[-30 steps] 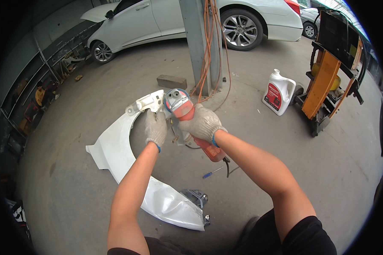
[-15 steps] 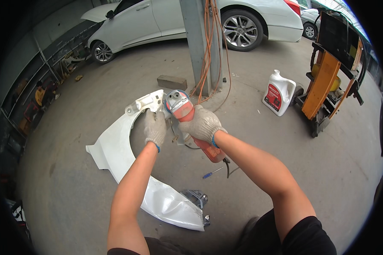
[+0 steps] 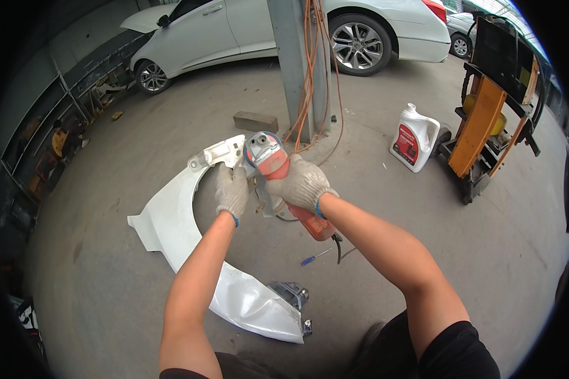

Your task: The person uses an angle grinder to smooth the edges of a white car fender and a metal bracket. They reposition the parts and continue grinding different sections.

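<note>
A white car fender (image 3: pixel 164 216) lies on the floor, its lower part dented. My left hand (image 3: pixel 232 191), in a knitted glove, grips the fender's inner edge near its upper end. In my gloved right hand (image 3: pixel 300 183) is a red angle grinder (image 3: pixel 275 165), held by its body. The grinder's round head sits right beside the fender's upper tip; whether its disc touches the metal I cannot tell. A cable runs from the grinder's rear end. Below it on the floor lies a screwdriver (image 3: pixel 316 256) with a blue handle.
Ahead stands a grey pillar (image 3: pixel 291 76) hung with orange hoses (image 3: pixel 311 69); a block (image 3: pixel 255 122) lies by its foot. Behind is a white car (image 3: pixel 227 31). To the right are a white jug (image 3: pixel 414 138) and an orange wheeled cart (image 3: pixel 480 126). A dark bracket (image 3: pixel 289 294) lies near the fender.
Hardly anything differs. The grinder's head and the fender's upper tip have shifted very slightly; both hands keep their hold.
</note>
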The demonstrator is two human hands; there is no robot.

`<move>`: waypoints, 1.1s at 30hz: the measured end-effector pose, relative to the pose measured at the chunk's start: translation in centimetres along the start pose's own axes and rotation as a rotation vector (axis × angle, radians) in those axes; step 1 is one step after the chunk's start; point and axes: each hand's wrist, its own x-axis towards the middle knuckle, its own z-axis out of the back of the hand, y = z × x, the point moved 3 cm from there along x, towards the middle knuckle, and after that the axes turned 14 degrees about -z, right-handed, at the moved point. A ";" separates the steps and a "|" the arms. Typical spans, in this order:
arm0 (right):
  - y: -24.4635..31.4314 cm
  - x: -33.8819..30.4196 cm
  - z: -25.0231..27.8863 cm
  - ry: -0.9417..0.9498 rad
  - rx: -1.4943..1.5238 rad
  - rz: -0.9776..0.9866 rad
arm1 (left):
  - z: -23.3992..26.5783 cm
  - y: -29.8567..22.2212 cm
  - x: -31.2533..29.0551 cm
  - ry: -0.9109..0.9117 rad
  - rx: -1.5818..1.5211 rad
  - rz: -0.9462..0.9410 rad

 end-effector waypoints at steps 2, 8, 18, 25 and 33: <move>-0.2 0.2 -0.1 -0.006 0.001 0.008 | -0.1 0.1 -0.1 0.004 -0.013 0.003; -0.4 0.7 -0.3 -0.007 0.002 -0.006 | -0.3 0.9 0.3 -0.014 -0.084 -0.036; -0.3 0.2 -0.1 -0.021 -0.018 0.001 | -0.5 1.6 0.4 -0.015 -0.046 -0.036; -0.3 0.3 0.0 -0.013 0.001 0.017 | -0.7 1.8 0.5 -0.030 -0.064 -0.011; -0.3 0.3 -0.3 -0.028 -0.003 0.015 | -0.3 1.1 0.2 -0.040 -0.060 -0.021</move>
